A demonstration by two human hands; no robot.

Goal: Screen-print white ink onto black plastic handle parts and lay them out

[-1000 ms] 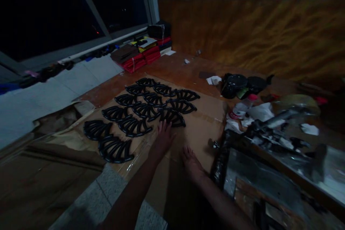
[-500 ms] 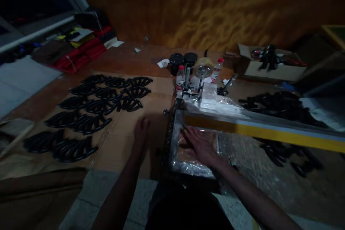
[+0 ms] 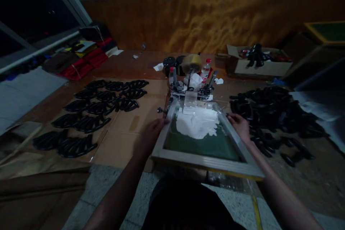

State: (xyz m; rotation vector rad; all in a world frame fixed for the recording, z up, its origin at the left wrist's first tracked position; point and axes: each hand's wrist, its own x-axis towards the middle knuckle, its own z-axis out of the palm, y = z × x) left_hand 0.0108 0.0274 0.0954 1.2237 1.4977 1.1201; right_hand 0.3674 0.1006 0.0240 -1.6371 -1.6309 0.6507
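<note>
Screen frame [image 3: 207, 163]: bench centre, white paste heaped at its far end. My left hand [image 3: 155, 129] clasps frame's left rail; my right hand [image 3: 239, 126] clasps right rail. Black fan-shaped parts [image 3: 99, 109] in rows left of frame; black heap [image 3: 272, 109] right of frame.

Two bare forearms, no sleeves, left hand [image 3: 152, 133] and right hand [image 3: 239, 126] ungloved

No text, label or number can be read anywhere in this dim scene
</note>
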